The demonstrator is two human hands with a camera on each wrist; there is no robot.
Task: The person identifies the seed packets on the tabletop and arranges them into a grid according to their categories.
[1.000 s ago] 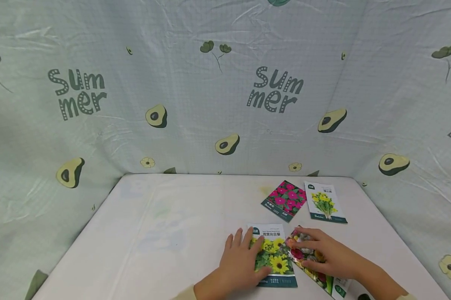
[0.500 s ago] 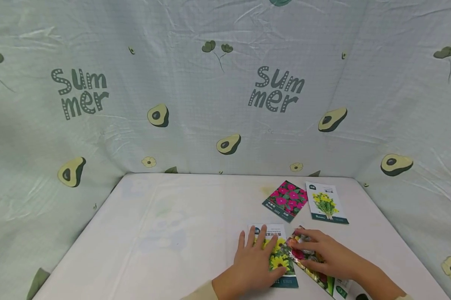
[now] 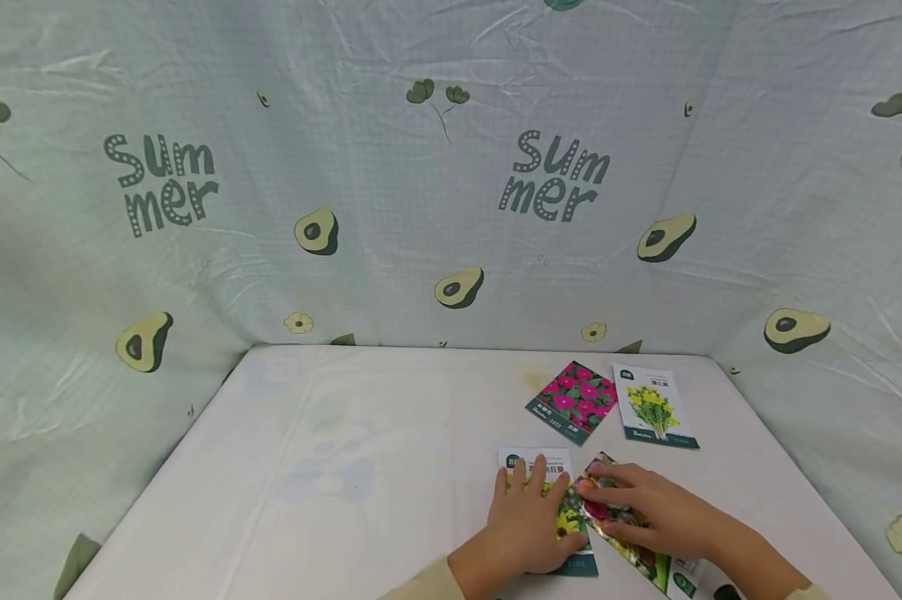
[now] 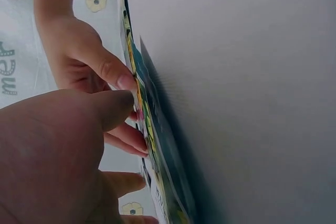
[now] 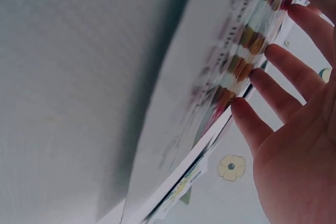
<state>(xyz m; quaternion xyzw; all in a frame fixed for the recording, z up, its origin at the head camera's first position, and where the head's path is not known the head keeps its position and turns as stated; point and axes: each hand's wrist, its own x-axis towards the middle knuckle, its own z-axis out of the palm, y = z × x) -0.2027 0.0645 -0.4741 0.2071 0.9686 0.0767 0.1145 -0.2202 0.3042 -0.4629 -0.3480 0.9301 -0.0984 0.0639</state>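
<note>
Four flower-seed packets were out, contents hidden. The sunflower packet (image 3: 567, 523) lay flat near the front, mostly covered by the left hand (image 3: 526, 529), fingers spread across it. Just beside it, the mixed-flower packet (image 3: 642, 560) sat at a slant under the right hand (image 3: 657, 510), fingers apart and resting on top. Behind those were a magenta-flower packet (image 3: 574, 402), tilted, and a yellow-flower packet (image 3: 655, 407). All on a whitish tabletop (image 3: 331, 467) with faint stains, in front of a wrinkly avocado-and-"summer" print cloth (image 3: 391, 183).
</note>
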